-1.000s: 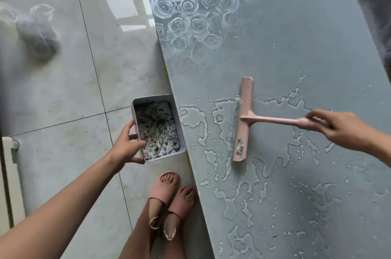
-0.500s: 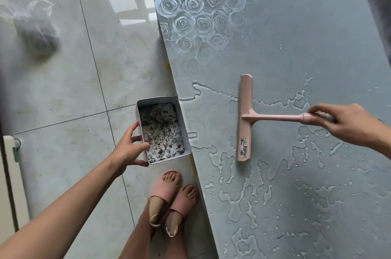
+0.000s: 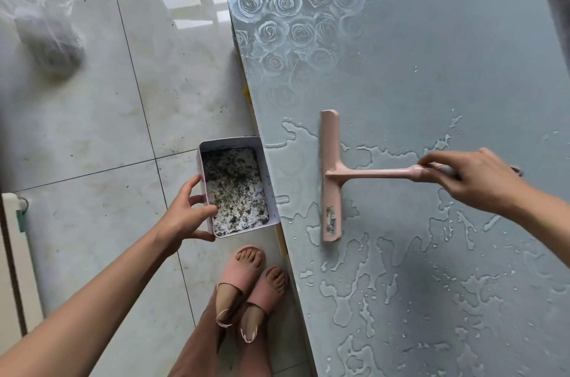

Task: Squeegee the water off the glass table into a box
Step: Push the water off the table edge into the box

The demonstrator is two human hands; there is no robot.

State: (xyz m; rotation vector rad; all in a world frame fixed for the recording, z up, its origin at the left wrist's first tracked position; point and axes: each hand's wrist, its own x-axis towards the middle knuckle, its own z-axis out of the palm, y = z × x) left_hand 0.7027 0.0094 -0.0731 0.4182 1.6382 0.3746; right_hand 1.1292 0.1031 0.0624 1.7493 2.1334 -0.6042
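- Head view: right hand [image 3: 475, 179] fingers curl round the squeegee [image 3: 331, 174] handle, hiding its end; the blade lies on the wet glass table [image 3: 447, 37].
- Left hand [image 3: 185, 216] grips the box [image 3: 228, 142] beside the table's edge; its speckled contents are indistinct.

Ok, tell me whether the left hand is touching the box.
Touching: head view shows the left hand gripping the box, fingers curled over its left wall.
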